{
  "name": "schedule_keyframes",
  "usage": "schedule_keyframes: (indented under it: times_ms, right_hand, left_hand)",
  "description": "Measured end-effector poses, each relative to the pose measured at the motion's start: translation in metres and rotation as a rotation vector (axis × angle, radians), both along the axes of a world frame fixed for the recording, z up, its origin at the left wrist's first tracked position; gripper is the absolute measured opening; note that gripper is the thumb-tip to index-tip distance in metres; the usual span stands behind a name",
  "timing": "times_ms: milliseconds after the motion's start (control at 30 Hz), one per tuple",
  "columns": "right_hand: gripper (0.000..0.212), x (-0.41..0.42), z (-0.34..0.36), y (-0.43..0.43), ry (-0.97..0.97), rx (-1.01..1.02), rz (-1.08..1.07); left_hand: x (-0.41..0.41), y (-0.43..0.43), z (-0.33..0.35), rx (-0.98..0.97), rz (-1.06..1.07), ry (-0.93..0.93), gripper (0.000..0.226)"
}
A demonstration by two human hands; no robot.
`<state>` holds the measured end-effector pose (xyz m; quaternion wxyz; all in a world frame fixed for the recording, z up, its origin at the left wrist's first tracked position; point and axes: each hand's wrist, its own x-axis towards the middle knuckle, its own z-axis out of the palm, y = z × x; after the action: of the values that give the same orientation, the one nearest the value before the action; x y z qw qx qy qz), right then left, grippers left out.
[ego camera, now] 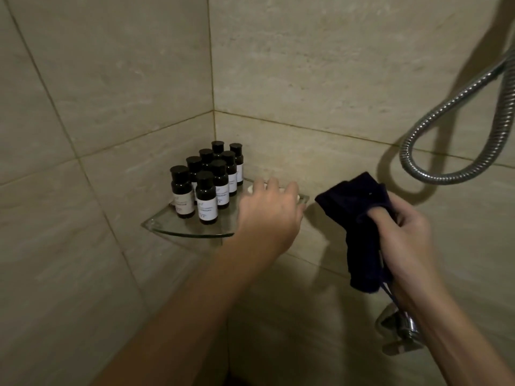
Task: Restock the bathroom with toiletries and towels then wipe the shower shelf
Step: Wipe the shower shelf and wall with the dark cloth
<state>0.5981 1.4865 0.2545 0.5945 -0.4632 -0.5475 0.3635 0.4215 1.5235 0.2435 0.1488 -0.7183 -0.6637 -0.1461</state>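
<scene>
The wiping step looked at hand: the right hand was clamped on a dark cloth, while the left hand, fingers loosely apart, covered small white soaps (probably shifting them) on the glass corner shelf, beside the dark bottles just left of it.

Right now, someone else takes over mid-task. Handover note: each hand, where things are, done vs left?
Left hand: over the right end of the glass corner shelf, covering a small white item; whether it grips it cannot be told.
Right hand: shut on a dark cloth, held off the shelf, to its right.
Bottles: eight small dark ones, upright, clustered at the shelf's back-left corner.
Done: toiletries stand on the shelf.
Left: the wipe, since the cloth is not touching the glass. Towels are not in view.
</scene>
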Motion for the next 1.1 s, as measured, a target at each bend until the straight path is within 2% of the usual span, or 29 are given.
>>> schedule_keyframes:
  times_ms: [133,233,300,367,467,533,700,800,867,1000,1100]
  right_hand:
    - [0.031,-0.009,0.011,0.023,-0.085,0.186,-0.042]
    - [0.034,-0.023,0.012,0.043,-0.227,0.304,-0.093]
    - [0.045,-0.036,0.013,0.054,-0.438,0.425,-0.098]
    - [0.053,-0.049,0.014,0.065,-0.749,0.52,-0.041]
    - [0.05,-0.069,0.014,0.079,-1.258,0.539,0.043]
    - [0.046,-0.077,0.014,0.084,-1.394,0.519,0.123]
    - [0.047,-0.071,0.022,0.09,-1.326,0.398,0.366]
    - [0.046,-0.055,0.02,0.087,-0.943,0.169,0.568]
    - [0.046,-0.051,0.018,0.087,-0.765,0.136,0.553]
    - [0.05,-0.078,0.012,0.094,-0.872,0.385,0.196]
    - [0.051,-0.096,0.008,0.096,-1.058,0.442,0.164]
  left_hand:
    - [-0.006,-0.009,-0.018,0.229,-0.065,0.099,0.024]
    - [-0.017,-0.01,-0.03,0.333,-0.156,0.116,0.027]
    - [-0.021,-0.016,-0.034,0.418,-0.163,0.092,0.027]
    - [-0.023,-0.023,-0.038,0.474,-0.168,0.068,0.024]
    - [-0.033,-0.038,-0.044,0.459,-0.191,0.058,0.025]
    - [-0.041,-0.047,-0.043,0.435,-0.19,0.05,0.029]
    - [-0.043,-0.056,-0.043,0.372,-0.198,0.027,0.038]
    - [-0.043,-0.058,-0.044,0.377,-0.188,-0.004,0.039]
    - [-0.042,-0.059,-0.045,0.408,-0.184,-0.012,0.037]
    - [-0.043,-0.057,-0.048,0.426,-0.184,-0.028,0.034]
    - [-0.042,-0.056,-0.052,0.425,-0.171,-0.041,0.034]
